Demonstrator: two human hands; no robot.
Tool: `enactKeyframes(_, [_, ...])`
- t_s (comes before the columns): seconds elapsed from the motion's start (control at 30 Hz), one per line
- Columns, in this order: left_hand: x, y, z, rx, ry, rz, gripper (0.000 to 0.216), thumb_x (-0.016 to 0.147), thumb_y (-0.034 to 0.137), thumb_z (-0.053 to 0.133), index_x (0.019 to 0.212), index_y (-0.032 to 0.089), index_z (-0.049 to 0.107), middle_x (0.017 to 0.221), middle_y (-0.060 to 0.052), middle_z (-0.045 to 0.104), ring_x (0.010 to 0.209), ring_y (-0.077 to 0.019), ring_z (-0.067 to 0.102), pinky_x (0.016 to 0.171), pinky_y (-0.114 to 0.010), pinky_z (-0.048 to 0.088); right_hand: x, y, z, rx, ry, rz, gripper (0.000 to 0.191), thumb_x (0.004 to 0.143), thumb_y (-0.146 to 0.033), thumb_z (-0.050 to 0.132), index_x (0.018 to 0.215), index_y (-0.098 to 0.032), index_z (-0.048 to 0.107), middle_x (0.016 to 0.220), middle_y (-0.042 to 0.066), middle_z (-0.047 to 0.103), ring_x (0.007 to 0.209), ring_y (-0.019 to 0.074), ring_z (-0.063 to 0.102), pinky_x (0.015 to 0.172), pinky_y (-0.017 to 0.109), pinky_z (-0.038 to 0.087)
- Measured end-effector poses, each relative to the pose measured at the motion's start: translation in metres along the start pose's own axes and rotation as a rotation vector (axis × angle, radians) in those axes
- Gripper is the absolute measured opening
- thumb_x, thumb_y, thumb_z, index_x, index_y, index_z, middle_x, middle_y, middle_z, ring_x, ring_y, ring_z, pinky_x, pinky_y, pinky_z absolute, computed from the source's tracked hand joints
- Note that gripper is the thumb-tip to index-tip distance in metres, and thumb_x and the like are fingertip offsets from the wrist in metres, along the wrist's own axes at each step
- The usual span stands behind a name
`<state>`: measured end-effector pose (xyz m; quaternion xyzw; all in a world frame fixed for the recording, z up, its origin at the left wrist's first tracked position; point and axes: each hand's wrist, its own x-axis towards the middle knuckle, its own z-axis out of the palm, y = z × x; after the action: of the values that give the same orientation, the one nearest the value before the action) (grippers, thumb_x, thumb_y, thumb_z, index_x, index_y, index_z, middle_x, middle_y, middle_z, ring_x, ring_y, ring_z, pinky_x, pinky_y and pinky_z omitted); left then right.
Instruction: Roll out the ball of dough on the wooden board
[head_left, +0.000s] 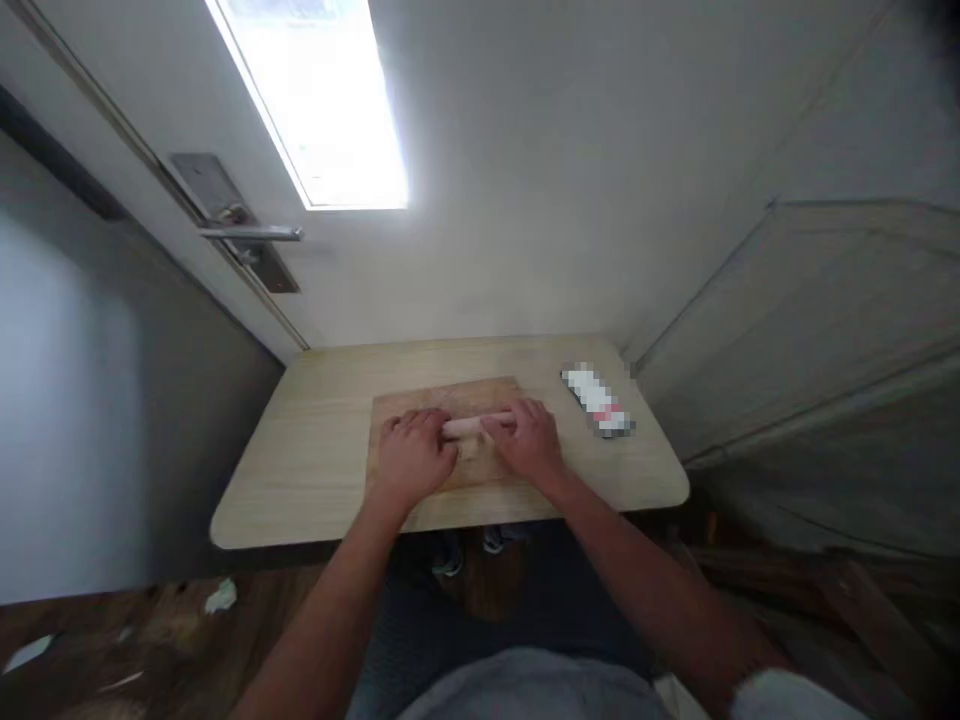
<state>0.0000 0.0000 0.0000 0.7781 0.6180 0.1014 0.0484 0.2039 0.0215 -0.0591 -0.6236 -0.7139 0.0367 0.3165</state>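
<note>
I see both hands on the wood board (450, 395). L hand (411, 455) lies flat, not gripping, on a pale roll (469, 424) mid-board. R hand (531, 440) lies flat on its other end. White-pink pack (598, 402) sits right of the board, well apart.

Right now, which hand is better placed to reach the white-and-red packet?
Right. The right hand rests on the pale roll at the end nearer the packet, which lies beyond the cutting board on that side; the left hand would probably have to cross over.
</note>
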Motion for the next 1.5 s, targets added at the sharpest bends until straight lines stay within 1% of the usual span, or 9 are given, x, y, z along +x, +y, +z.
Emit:
enactKeyframes(0.2, [0.003, 0.003, -0.003, 0.010, -0.007, 0.022, 0.043, 0.085, 0.030, 0.055, 0.125, 0.021, 0.067, 0.129, -0.008, 0.072, 0.121, -0.0301, 0.061, 0.105, -0.049, 0.038, -0.004, 0.002, 0.002, 0.052, -0.001, 0.024, 0.035, 0.093, -0.055, 0.062, 0.090, -0.021, 0.064, 0.095, 0.006, 0.070, 0.096, 0.0242, 0.060, 0.085, 0.035, 0.041])
enactKeyframes(0.47, [0.006, 0.002, 0.001, -0.001, -0.010, 0.005, 0.043, 0.085, 0.029, 0.055, 0.125, 0.021, 0.067, 0.127, -0.009, 0.073, 0.121, -0.0309, 0.061, 0.102, -0.049, 0.040, -0.001, 0.001, 0.004, 0.053, -0.018, 0.056, 0.035, 0.093, -0.055, 0.064, 0.088, -0.021, 0.064, 0.095, 0.006, 0.070, 0.096, 0.0236, 0.060, 0.084, 0.034, 0.039])
enactKeyframes(0.67, [0.007, -0.014, -0.009, -0.033, 0.005, -0.025, 0.045, 0.083, 0.032, 0.060, 0.127, 0.020, 0.066, 0.128, -0.010, 0.071, 0.122, -0.0326, 0.061, 0.106, -0.050, 0.039, 0.001, 0.004, 0.001, 0.093, -0.069, 0.088, 0.036, 0.095, -0.057, 0.061, 0.087, -0.021, 0.063, 0.092, 0.005, 0.071, 0.093, 0.0221, 0.062, 0.082, 0.031, 0.039])
enactKeyframes(0.8, [0.003, -0.027, -0.016, -0.226, -0.067, -0.133, 0.033, 0.085, 0.040, 0.063, 0.110, 0.022, 0.072, 0.110, -0.008, 0.076, 0.103, -0.0277, 0.068, 0.091, -0.041, 0.048, 0.002, 0.008, -0.006, 0.098, -0.091, 0.136, 0.037, 0.096, -0.057, 0.059, 0.085, -0.021, 0.063, 0.088, 0.005, 0.071, 0.089, 0.0216, 0.063, 0.078, 0.030, 0.039])
enactKeyframes(0.87, [0.001, -0.028, -0.015, -0.368, -0.113, -0.134, 0.029, 0.087, 0.044, 0.061, 0.103, 0.022, 0.072, 0.101, -0.006, 0.076, 0.092, -0.0229, 0.069, 0.082, -0.034, 0.049, 0.002, 0.011, -0.012, 0.088, -0.089, 0.145, 0.036, 0.095, -0.056, 0.059, 0.084, -0.022, 0.062, 0.087, 0.004, 0.071, 0.088, 0.0216, 0.063, 0.077, 0.030, 0.038])
enactKeyframes(0.93, [0.001, -0.026, -0.010, -0.408, -0.104, -0.127, 0.031, 0.090, 0.048, 0.059, 0.099, 0.022, 0.072, 0.097, -0.006, 0.076, 0.088, -0.0218, 0.068, 0.078, -0.032, 0.048, 0.001, 0.012, -0.017, 0.062, -0.091, 0.141, 0.035, 0.095, -0.055, 0.060, 0.084, -0.022, 0.062, 0.087, 0.004, 0.071, 0.088, 0.0218, 0.063, 0.077, 0.030, 0.038])
enactKeyframes(1.03, [0.003, -0.019, -0.003, -0.305, -0.038, -0.149, 0.040, 0.097, 0.052, 0.047, 0.091, 0.021, 0.072, 0.094, -0.008, 0.075, 0.089, -0.0236, 0.066, 0.078, -0.034, 0.046, -0.002, 0.012, -0.022, 0.001, -0.110, 0.135, 0.037, 0.095, -0.057, 0.059, 0.083, -0.022, 0.062, 0.088, 0.005, 0.071, 0.089, 0.0220, 0.062, 0.077, 0.031, 0.036])
enactKeyframes(1.23, [0.005, -0.013, 0.010, -0.028, 0.055, -0.135, 0.044, 0.104, 0.040, 0.034, 0.085, 0.020, 0.069, 0.089, -0.010, 0.074, 0.088, -0.0262, 0.065, 0.078, -0.038, 0.043, 0.000, 0.005, -0.032, -0.187, -0.201, 0.082, 0.037, 0.100, -0.051, 0.054, 0.082, -0.021, 0.066, 0.093, 0.006, 0.071, 0.098, 0.0237, 0.058, 0.078, 0.033, 0.031])
enactKeyframes(1.5, [-0.006, -0.021, 0.027, 0.013, 0.125, -0.084, 0.043, 0.105, 0.037, 0.032, 0.082, 0.021, 0.065, 0.083, -0.008, 0.072, 0.084, -0.0238, 0.064, 0.076, -0.036, 0.042, 0.015, -0.012, -0.046, -0.307, -0.417, 0.012, 0.037, 0.100, -0.027, 0.044, 0.077, -0.020, 0.072, 0.094, 0.008, 0.075, 0.094, 0.0225, 0.060, 0.075, 0.034, 0.029])
